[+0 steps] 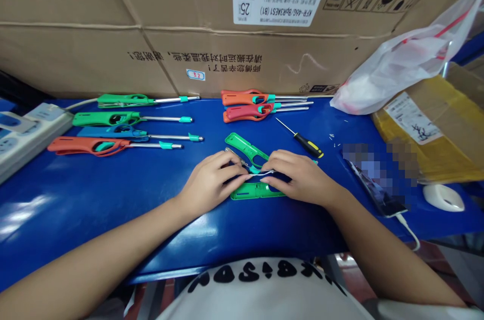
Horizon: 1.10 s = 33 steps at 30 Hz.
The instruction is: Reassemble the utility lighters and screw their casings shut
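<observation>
My left hand (212, 181) and my right hand (298, 175) meet at the middle of the blue table (113, 194). Both are curled and pinch a thin white wire (260, 174) between their fingertips. Under them lies an opened green lighter: one shell half (245, 148) angled away from me, the other half (254, 190) flat below the fingers. A small metal part shows beside the left fingers. A screwdriver (302, 140) with a black and yellow handle lies just beyond my right hand.
Several long-nosed lighters (113, 133) in green, blue and orange lie at the left; more orange ones (249, 104) at the back. A cardboard box (212, 27) walls the rear. A power strip (26, 133), plastic bag (404, 63), phone (378, 194), mouse (443, 197).
</observation>
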Each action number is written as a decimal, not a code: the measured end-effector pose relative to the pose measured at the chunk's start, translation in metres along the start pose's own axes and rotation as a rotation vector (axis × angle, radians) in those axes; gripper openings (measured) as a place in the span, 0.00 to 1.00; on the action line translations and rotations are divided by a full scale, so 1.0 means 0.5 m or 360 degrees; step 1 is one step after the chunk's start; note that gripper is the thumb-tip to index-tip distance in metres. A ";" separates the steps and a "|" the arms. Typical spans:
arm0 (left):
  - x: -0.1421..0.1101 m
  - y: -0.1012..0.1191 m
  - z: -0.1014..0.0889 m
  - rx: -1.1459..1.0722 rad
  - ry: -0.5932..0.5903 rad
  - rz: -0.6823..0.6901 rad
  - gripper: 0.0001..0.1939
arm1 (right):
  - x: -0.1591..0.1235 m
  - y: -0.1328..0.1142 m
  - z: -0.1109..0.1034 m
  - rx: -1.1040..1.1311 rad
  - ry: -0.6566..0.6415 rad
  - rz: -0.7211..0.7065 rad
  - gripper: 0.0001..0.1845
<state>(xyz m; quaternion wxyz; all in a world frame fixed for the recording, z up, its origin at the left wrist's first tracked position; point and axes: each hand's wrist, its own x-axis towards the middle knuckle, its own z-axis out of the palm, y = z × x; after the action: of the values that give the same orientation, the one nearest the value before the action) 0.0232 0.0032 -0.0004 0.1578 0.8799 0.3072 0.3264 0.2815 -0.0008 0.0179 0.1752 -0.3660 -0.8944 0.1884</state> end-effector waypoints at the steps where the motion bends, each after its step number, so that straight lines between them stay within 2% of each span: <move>1: 0.000 0.000 0.000 0.0020 0.0000 0.0013 0.07 | 0.000 -0.001 0.001 0.0004 0.0011 -0.0014 0.10; 9: 0.000 0.004 -0.001 0.0235 -0.0009 0.0180 0.06 | 0.004 -0.005 0.006 -0.0152 0.0117 0.0008 0.13; 15: 0.000 -0.002 -0.004 0.0351 -0.0015 0.0135 0.07 | 0.006 -0.005 0.007 -0.0197 -0.0001 -0.0056 0.17; 17: 0.000 -0.006 -0.005 0.0358 -0.0025 0.0167 0.07 | 0.005 -0.005 0.005 -0.0167 -0.0010 -0.0031 0.16; 21: 0.001 -0.011 -0.007 0.0367 -0.0036 0.0259 0.07 | -0.003 -0.005 -0.005 0.0062 0.0023 0.0092 0.07; 25: 0.007 -0.013 -0.013 0.0459 -0.0058 0.0344 0.07 | -0.008 -0.002 -0.011 0.0192 -0.0004 0.0110 0.07; 30: 0.012 -0.012 -0.019 0.0604 -0.0141 0.0504 0.09 | -0.006 0.005 -0.005 -0.0007 -0.0066 0.0044 0.10; 33: 0.011 -0.014 -0.018 0.0603 -0.0126 0.0490 0.08 | -0.002 0.008 0.000 -0.0125 -0.0040 0.0025 0.11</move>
<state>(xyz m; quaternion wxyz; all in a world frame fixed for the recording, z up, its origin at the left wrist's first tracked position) 0.0171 0.0129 0.0056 -0.0496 0.9423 0.2186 0.2485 0.2843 0.0012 0.0160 0.1480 -0.3771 -0.9003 0.1591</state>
